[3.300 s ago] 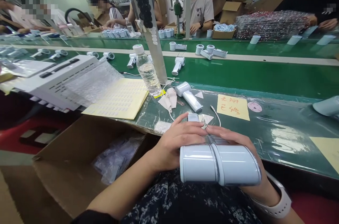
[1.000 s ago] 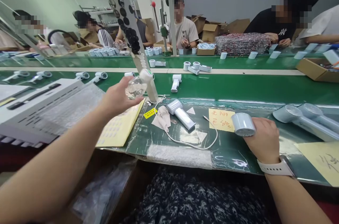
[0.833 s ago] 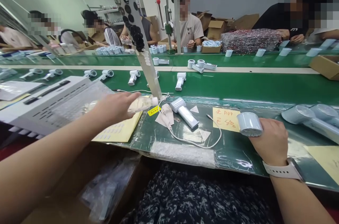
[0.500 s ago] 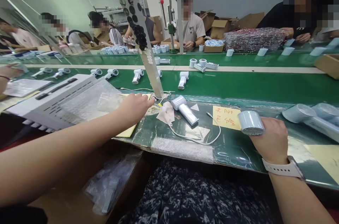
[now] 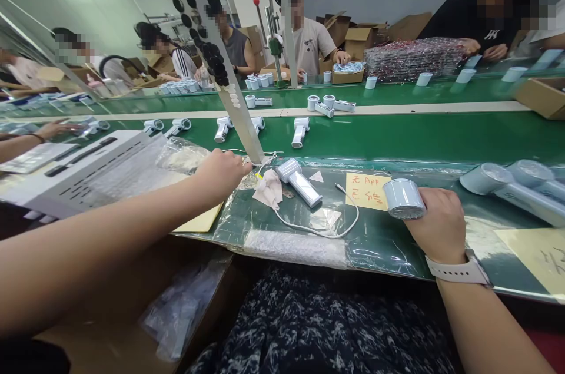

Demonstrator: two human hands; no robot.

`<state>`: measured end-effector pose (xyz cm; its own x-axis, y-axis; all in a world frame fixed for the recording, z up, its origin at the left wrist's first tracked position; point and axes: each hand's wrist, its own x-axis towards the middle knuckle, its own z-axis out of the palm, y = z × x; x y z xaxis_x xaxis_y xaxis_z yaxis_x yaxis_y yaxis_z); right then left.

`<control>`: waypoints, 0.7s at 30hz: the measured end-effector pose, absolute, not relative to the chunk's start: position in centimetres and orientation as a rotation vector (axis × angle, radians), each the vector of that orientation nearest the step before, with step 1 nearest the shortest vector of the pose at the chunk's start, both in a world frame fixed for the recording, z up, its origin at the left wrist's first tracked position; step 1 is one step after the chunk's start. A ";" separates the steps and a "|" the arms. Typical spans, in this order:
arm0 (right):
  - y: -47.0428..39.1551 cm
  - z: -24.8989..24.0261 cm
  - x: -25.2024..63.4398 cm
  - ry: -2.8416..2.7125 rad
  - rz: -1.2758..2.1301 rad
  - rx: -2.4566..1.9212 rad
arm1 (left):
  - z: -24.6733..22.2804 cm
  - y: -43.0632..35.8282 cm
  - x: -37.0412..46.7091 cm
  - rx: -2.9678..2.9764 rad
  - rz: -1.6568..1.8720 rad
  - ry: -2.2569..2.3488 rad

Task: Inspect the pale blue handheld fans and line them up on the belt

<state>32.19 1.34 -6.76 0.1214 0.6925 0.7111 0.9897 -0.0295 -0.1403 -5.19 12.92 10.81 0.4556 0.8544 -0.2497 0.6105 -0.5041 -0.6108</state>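
Our right hand (image 5: pixel 441 224) grips a pale blue device (image 5: pixel 404 198), its round head jutting left beyond our fingers, over the bench (image 5: pixel 397 244); our left hand (image 5: pixel 222 179) curls over a clear bottle (image 5: pixel 182 156).

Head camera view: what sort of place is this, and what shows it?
Probably a factory assembly line: a long green belt carries several matching pale devices, and people work along its far side.

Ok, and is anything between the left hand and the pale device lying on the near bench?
Yes: a crumpled cloth lies between the left hand and the device, with a white cable running by it. The slanted post stands just beyond.
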 end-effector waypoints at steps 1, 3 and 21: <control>1.3 -6.7 32.2 -1.629 -0.615 -1.780 | 10.8 12.8 -5.2 -2.277 0.764 -1.225; 1.3 -6.7 32.1 -1.626 -0.615 -1.774 | 10.6 12.6 -5.2 -2.290 0.775 -1.222; 1.5 -6.9 32.5 -1.676 -0.681 -1.702 | 10.0 17.5 -10.0 -2.175 -0.818 -2.156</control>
